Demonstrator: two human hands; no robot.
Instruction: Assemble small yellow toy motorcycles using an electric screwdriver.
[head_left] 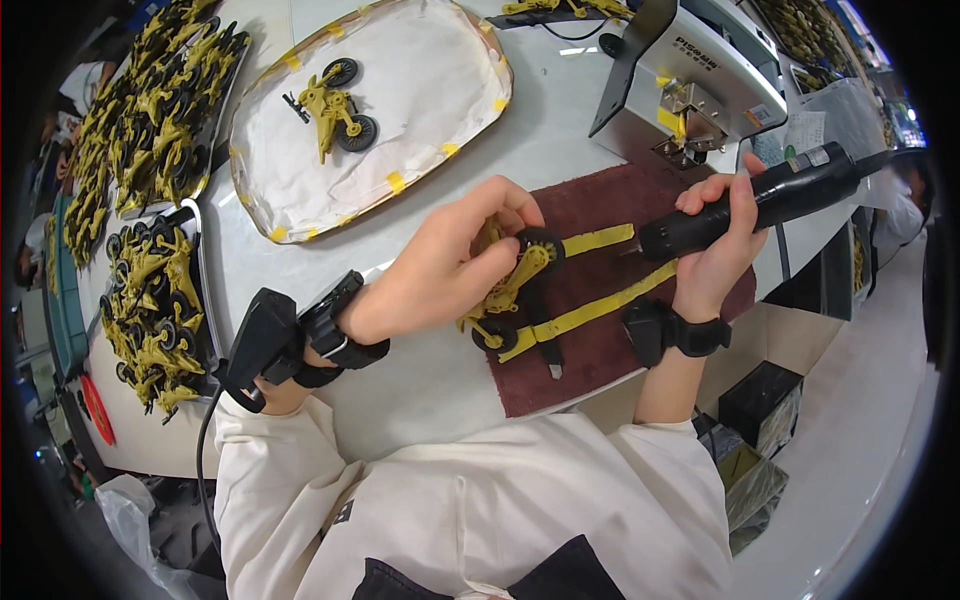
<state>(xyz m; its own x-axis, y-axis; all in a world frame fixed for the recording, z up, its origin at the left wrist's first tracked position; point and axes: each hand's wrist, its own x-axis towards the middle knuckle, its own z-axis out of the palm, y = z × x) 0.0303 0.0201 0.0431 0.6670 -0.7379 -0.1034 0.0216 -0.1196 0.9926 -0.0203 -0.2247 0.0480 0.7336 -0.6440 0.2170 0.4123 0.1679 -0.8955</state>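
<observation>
My left hand [450,260] is closed on a yellow toy motorcycle [518,278] with black wheels, which lies over a dark red cloth mat [590,375]. Part of the toy is hidden behind my fingers. In my right hand [722,235] is a black electric screwdriver [755,203], its tip pointing left toward the toy but apart from it. Two strips of yellow tape [600,311] run across the mat. Near the toy's lower wheel lies a small dark tool with a pale tip [553,360].
A paper-lined tray [420,150] edged with yellow tape holds another yellow motorcycle [330,108]. Trays at the left are heaped with motorcycles [150,310]. A grey metal machine [690,80] stands at the back right. Dark boxes [760,400] sit below the table's right edge.
</observation>
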